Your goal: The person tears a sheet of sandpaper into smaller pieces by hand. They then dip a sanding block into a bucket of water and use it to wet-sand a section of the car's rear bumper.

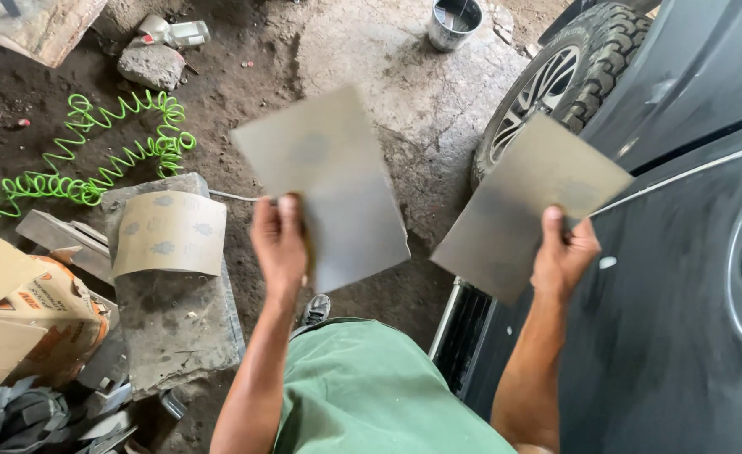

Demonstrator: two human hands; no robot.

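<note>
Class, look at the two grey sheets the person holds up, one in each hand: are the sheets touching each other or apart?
Apart. The head view shows dirt floor in a clear gap between the left-hand sheet and the right-hand sheet.

Car workshop: vehicle [682,277], air hose [94,168]

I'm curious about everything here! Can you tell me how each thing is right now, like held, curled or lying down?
left hand: gripping a grey sheet, held up
right hand: gripping a second grey sheet, held up
tan sheet: curled, lying on a stone block
green hose: coiled on the ground
metal can: upright, open
cardboard box: flaps open
</note>
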